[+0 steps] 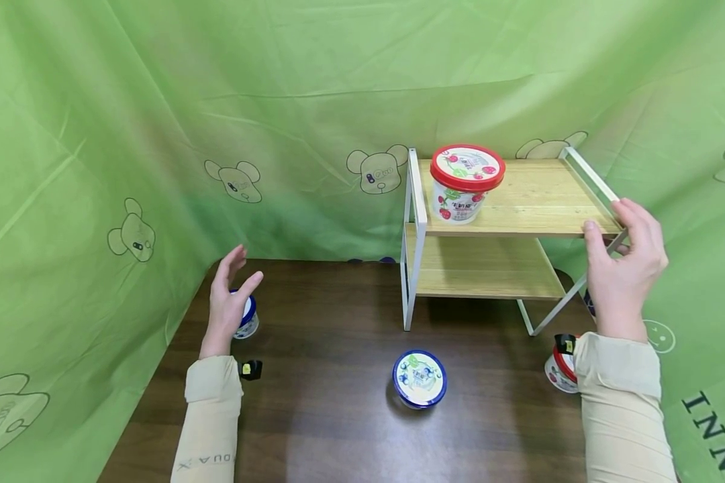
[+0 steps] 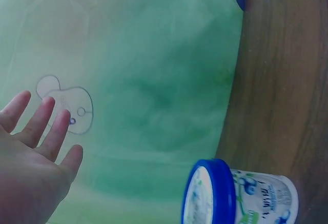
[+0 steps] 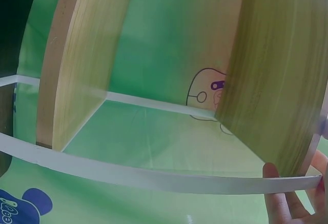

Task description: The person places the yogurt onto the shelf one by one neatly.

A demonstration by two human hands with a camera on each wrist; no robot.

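My right hand (image 1: 628, 265) grips the front right corner of a two-tier shelf (image 1: 519, 201) with pale wood boards and a white frame. In the right wrist view its fingers (image 3: 277, 198) reach round the white bar beside the upper board. On the top board, at the left, stands a tub with a red lid and strawberry print (image 1: 466, 181). My left hand (image 1: 226, 302) is in the air with fingers spread, holding nothing. A blue-lidded tub with blueberry print (image 2: 261, 196) stands near it, partly covered by the hand in the head view.
Another blue-lidded tub (image 1: 419, 379) stands on the dark wood table (image 1: 332, 429) in front of the shelf. A second red-lidded tub (image 1: 558, 372) is partly hidden by my right sleeve. Green cloth with bear drawings (image 1: 314, 121) hangs around the table.
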